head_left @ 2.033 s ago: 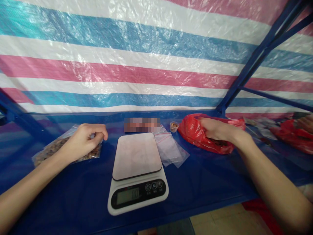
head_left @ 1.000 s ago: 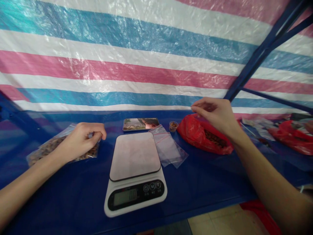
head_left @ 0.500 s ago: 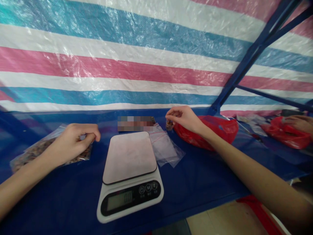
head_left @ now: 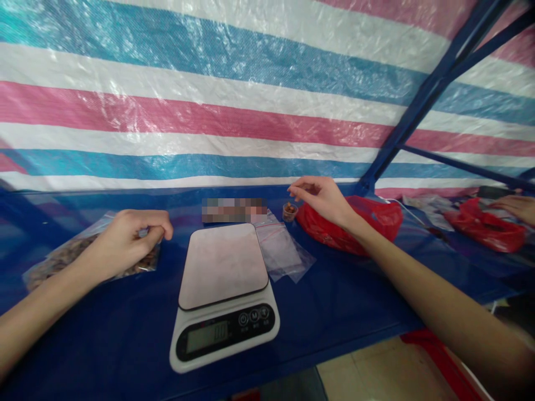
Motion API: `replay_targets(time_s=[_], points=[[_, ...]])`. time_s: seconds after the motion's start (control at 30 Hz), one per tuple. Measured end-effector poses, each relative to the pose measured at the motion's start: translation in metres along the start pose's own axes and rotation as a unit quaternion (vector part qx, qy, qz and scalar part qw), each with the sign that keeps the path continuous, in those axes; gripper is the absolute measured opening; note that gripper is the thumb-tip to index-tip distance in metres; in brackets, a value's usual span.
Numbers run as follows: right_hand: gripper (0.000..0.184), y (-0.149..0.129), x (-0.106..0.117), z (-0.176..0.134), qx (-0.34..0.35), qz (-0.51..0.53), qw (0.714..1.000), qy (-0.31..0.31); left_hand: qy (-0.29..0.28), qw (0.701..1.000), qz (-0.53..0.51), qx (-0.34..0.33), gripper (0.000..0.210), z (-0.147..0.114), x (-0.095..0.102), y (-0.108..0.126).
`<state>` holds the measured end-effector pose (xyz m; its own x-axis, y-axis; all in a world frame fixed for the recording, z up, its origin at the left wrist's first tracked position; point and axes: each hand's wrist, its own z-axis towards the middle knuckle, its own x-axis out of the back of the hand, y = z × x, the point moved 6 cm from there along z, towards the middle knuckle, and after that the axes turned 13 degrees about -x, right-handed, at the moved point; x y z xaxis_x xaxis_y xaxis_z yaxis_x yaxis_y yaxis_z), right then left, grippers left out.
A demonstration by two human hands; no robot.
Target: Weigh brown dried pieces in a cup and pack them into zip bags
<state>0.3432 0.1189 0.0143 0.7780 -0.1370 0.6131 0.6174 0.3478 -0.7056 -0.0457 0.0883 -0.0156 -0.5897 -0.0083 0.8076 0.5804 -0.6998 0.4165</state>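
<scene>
My left hand (head_left: 129,236) is closed, its thumb against the curled forefinger, over a clear plastic bag (head_left: 62,257) of small brown pieces. Anything inside those fingers is hidden. Above and right of a small clear cup (head_left: 290,213) with brown bits in it, my right hand (head_left: 324,200) hovers with loosely bent, slightly parted fingers and nothing visible in them. Behind its wrist lies a red plastic bag (head_left: 376,223). Between the hands stands a white kitchen scale (head_left: 223,267), its plate bare and its display apparently at 0.0.
Flat clear zip bags (head_left: 284,250) lie against the scale's right side. Behind the scale is a blurred-out item (head_left: 234,210). Farther right, another person's hand (head_left: 518,207) is near a second red bag (head_left: 485,228). A blue metal post (head_left: 418,117) rises before the striped sheet.
My right hand has lifted slightly away from the small cup, which now shows fully. My left hand stays put. The other person's hand has moved off the second red bag a little.
</scene>
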Motion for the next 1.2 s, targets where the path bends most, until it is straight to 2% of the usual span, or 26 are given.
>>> replay_targets(time_s=[0.1,0.17,0.23,0.3,0.37,0.47,0.5,0.6,0.7,0.8,0.93,1.1,1.17,1.2], points=[[0.021,-0.025,0.005,-0.019,0.092,-0.069,0.991,0.068,0.007,1.000,0.001,-0.009,0.016,0.001,0.001,0.007],[0.029,-0.049,-0.008,-0.037,0.172,-0.127,0.975,0.057,0.025,0.999,-0.001,-0.025,0.017,0.000,0.003,0.012],[0.039,-0.073,-0.033,-0.057,0.263,-0.201,0.944,0.009,0.056,0.998,-0.002,-0.042,0.018,0.000,0.006,0.017],[0.052,-0.094,-0.060,-0.075,0.342,-0.269,0.900,-0.026,0.079,0.995,-0.001,-0.063,0.022,0.001,0.006,0.025],[0.065,-0.109,-0.080,-0.088,0.401,-0.311,0.861,-0.033,0.127,0.987,0.004,-0.104,0.026,0.001,0.008,0.041],[0.073,-0.123,-0.097,-0.103,0.453,-0.329,0.829,-0.022,0.163,0.974,-0.008,-0.156,0.026,0.002,0.002,0.070],[0.072,-0.126,-0.099,-0.106,0.464,-0.326,0.824,-0.018,0.167,0.968,-0.020,-0.184,0.024,0.002,-0.002,0.080],[0.066,-0.126,-0.100,-0.114,0.488,-0.307,0.817,-0.010,0.132,0.957,-0.026,-0.257,0.020,0.001,-0.015,0.103],[0.063,-0.121,-0.096,-0.115,0.490,-0.304,0.817,-0.012,0.108,0.952,0.019,-0.286,0.020,-0.002,-0.017,0.108],[0.063,-0.116,-0.089,-0.112,0.475,-0.320,0.820,-0.017,0.116,0.955,0.059,-0.266,0.020,-0.002,-0.010,0.100],[0.062,-0.117,-0.081,-0.112,0.462,-0.331,0.823,-0.014,0.147,0.964,0.061,-0.215,0.021,-0.001,0.001,0.087],[0.056,-0.123,-0.074,-0.112,0.463,-0.320,0.827,-0.011,0.136,0.964,0.066,-0.218,0.025,-0.001,0.003,0.085],[0.044,-0.118,-0.061,-0.104,0.442,-0.296,0.846,0.023,0.128,0.966,0.070,-0.212,0.026,-0.001,0.006,0.078],[0.039,-0.113,-0.049,-0.096,0.414,-0.276,0.865,0.063,0.126,0.969,0.072,-0.200,0.027,-0.002,0.009,0.072]])
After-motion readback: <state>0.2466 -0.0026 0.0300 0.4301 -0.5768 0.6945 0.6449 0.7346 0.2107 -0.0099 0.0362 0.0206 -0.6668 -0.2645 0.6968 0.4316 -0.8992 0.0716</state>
